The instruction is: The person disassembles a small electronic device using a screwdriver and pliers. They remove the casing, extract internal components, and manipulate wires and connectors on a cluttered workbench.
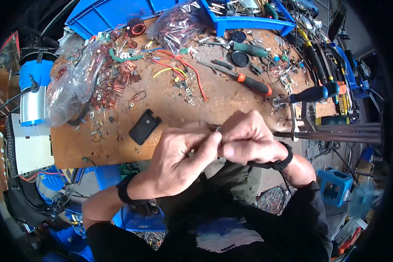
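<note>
My left hand [179, 155] and my right hand [251, 139] meet over the near edge of the wooden bench [170, 100]. Both have their fingers closed, thumbs toward each other, around something small. Only a dark speck shows between the fingertips, so I cannot make out what it is. A black flat rectangular case [144, 126] with a notched end lies on the bench, just left of my left hand. Beyond my right hand lies a screwdriver [253, 84] with a red and black handle, its shaft pointing left.
Copper coils [113, 89] and a clear plastic bag [70, 98] cover the left side. Red and yellow wires [179, 70] lie mid-bench. Blue bins [109, 19] line the back. Blue-handled tools [310, 94] stand at right, with a bundle of cables [336, 133] below.
</note>
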Action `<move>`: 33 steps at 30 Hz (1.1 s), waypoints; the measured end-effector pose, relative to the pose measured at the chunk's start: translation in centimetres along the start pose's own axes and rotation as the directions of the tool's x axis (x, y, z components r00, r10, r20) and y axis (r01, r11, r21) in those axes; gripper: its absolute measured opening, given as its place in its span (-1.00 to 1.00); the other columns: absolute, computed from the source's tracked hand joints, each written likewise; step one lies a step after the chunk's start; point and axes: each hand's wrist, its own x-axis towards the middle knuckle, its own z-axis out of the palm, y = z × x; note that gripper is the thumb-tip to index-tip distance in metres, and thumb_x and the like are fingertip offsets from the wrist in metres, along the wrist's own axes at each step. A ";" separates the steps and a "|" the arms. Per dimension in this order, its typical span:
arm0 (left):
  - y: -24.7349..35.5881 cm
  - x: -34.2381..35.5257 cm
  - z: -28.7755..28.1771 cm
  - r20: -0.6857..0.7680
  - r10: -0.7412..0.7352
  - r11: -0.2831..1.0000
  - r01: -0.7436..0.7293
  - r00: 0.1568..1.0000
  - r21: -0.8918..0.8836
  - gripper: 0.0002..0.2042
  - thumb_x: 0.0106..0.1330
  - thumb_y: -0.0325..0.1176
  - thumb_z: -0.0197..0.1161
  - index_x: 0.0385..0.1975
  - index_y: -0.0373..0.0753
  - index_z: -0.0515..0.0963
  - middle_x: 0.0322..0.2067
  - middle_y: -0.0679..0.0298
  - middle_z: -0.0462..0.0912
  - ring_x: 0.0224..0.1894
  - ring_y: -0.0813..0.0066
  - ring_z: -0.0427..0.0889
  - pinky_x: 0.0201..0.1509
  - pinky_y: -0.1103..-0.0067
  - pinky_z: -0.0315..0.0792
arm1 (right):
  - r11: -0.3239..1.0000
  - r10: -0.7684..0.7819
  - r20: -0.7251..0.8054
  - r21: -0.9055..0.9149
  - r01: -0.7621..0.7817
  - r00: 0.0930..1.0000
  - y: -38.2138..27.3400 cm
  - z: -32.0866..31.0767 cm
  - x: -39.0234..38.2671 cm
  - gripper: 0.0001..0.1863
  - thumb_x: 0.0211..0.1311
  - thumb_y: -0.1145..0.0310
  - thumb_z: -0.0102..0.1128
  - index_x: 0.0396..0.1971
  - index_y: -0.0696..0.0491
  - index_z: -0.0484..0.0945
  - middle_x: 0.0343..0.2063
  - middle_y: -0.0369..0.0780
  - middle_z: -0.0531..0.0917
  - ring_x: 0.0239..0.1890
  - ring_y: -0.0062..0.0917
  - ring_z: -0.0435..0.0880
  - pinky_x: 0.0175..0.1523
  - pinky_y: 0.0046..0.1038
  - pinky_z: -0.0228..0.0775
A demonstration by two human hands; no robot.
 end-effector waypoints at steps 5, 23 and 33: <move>-0.9 0.7 -1.5 0.257 0.283 0.952 -0.303 0.924 0.041 -0.70 0.34 -0.58 0.26 -0.67 -0.34 0.40 -0.67 0.19 0.37 -0.56 0.25 0.40 -0.43 0.35 0.31 | 0.999 -0.038 0.194 -0.003 0.040 0.980 -0.1 0.1 0.0 -0.63 0.43 0.39 0.22 -0.61 0.20 0.48 -0.72 -0.20 0.49 -0.67 -0.45 0.44 -0.50 -0.34 0.21; -1.0 1.2 -3.3 0.512 0.131 0.990 -0.135 0.849 -0.029 -0.73 0.25 -0.57 0.32 -0.68 -0.37 0.43 -0.54 0.13 0.49 -0.41 0.19 0.58 0.00 0.25 0.62 | 0.955 -0.289 0.008 -0.059 0.289 0.957 2.0 2.0 -1.7 -0.50 0.39 0.35 0.29 -0.74 0.09 0.28 -0.77 -0.19 0.33 -0.71 -0.20 0.37 -0.51 -0.20 0.15; -3.4 2.0 -2.9 0.613 0.299 0.953 -0.199 0.731 -0.227 -0.67 0.22 -0.49 0.34 -0.72 -0.27 0.37 -0.63 0.21 0.31 -0.52 0.19 0.44 -0.26 0.34 0.43 | 0.948 -0.296 0.165 -0.067 0.310 0.941 2.8 1.9 -1.2 -0.59 0.36 0.43 0.29 -0.69 0.07 0.35 -0.70 -0.25 0.36 -0.62 -0.37 0.44 -0.45 -0.29 0.20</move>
